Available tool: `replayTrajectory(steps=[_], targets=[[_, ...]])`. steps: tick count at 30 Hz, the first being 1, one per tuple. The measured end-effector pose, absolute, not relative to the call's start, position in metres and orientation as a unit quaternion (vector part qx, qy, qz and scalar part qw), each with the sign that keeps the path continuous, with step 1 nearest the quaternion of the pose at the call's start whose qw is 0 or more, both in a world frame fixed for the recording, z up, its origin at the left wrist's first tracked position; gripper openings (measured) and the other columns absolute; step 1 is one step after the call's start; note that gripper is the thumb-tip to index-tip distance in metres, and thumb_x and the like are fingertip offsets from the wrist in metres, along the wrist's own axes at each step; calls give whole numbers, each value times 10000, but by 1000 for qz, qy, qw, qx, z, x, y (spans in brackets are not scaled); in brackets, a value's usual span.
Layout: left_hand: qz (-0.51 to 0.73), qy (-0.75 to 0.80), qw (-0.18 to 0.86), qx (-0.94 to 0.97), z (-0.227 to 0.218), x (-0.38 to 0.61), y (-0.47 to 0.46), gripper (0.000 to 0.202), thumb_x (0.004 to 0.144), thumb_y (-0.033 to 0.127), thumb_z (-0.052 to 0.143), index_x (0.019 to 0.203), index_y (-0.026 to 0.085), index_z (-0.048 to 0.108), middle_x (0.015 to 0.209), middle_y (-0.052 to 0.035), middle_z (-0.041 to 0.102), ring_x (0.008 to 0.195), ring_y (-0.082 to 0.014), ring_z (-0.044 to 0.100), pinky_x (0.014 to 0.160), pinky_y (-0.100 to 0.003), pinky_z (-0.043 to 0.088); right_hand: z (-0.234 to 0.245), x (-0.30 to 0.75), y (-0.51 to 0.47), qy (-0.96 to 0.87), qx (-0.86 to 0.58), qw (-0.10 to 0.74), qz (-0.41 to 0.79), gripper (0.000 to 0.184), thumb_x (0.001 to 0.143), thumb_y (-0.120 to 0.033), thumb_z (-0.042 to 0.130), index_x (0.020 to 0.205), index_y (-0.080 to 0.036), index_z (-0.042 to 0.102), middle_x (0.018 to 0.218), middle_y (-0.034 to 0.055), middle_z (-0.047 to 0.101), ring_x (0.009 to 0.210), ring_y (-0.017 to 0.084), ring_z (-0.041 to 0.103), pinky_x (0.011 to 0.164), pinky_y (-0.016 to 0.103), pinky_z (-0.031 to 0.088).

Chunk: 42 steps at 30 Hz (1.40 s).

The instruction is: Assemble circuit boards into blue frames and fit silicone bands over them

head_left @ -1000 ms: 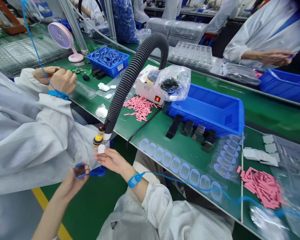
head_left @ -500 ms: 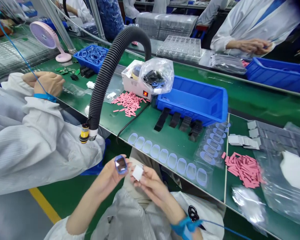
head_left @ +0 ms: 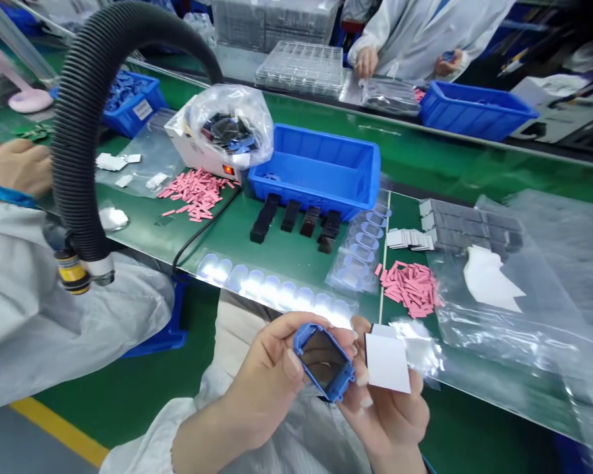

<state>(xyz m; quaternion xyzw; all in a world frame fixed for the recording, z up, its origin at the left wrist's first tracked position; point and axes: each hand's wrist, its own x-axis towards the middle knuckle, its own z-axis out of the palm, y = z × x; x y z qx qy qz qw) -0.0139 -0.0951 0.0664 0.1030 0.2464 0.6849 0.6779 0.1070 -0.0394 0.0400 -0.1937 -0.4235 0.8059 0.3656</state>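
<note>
Between thumb and fingers, my left hand point(head_left: 267, 372) grips a small blue plastic watch-like casing point(head_left: 344, 382) with a dark, glossy panel in its frame. The open side of the casing faces up toward me. My right hand point(head_left: 393, 418) pinches a thin white square piece point(head_left: 388, 361) with a dark edge. Fingertips of my right hand come close to the casing's right side; whether they touch it I cannot tell. Both hands are held in front of the table's near edge, above my lap. Just beyond them lies a row of pale oval-framed films point(head_left: 271, 289).
Dark panels point(head_left: 310, 221) lean by a blue bin point(head_left: 321, 172). Pink strips point(head_left: 411, 288) lie in piles, near stacked white-edged pieces point(head_left: 411, 239) and plastic bags. A black ribbed hose point(head_left: 76, 131) arches at left. One co-worker's hand point(head_left: 17, 168) shows at left; another person works across.
My view has shifted right and both hands are nearer the camera. The casing has turned, now showing its open inner side. The white piece has moved right.
</note>
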Motion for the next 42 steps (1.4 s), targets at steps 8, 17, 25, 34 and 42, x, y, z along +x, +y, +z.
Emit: replayTrajectory(steps=[8, 17, 25, 34, 42], targets=[[663, 258, 696, 96, 68, 3, -85, 278, 675, 422, 741, 917, 284, 725, 887, 28, 760, 825, -121, 687, 708, -183, 537, 38, 119, -37, -446, -211, 413, 765, 354, 874, -593, 392, 886, -278, 553, 514, -44, 467, 295, 77, 358, 276, 187, 207], [665, 271, 689, 94, 69, 9, -82, 261, 678, 406, 743, 915, 298, 727, 912, 33, 757, 835, -129, 695, 736, -197, 541, 47, 139, -35, -519, -280, 453, 669, 284, 885, -533, 403, 1003, -333, 567, 628, 23, 576, 463, 138, 545, 364, 223, 383], [681, 285, 660, 138, 58, 13, -83, 277, 689, 331, 753, 962, 303, 719, 1028, 32, 752, 950, -125, 680, 841, -185, 511, 70, 161, -38, -800, -298, 478, 206, 296, 766, -149, 661, 1048, -238, 672, 897, 66, 694, 832, 229, 629, 658, 366, 531], [671, 340, 645, 135, 46, 15, -81, 315, 628, 380, 785, 930, 300, 742, 985, -2, 766, 892, -148, 702, 800, -181, 519, 74, 150, -37, -863, -318, 375, 114, 230, 792, -146, 634, 995, -240, 686, 965, 54, 729, 931, 215, 606, 746, 339, 513], [625, 376, 682, 50, 24, 12, -73, 356, 591, 407, 802, 893, 226, 754, 847, -61, 777, 769, -175, 711, 695, -215, 541, 48, 167, 3, -869, -299, 342, 197, 260, 902, -313, 505, 1122, -236, 622, 1074, 89, 678, 989, 232, 606, 806, 401, 495]])
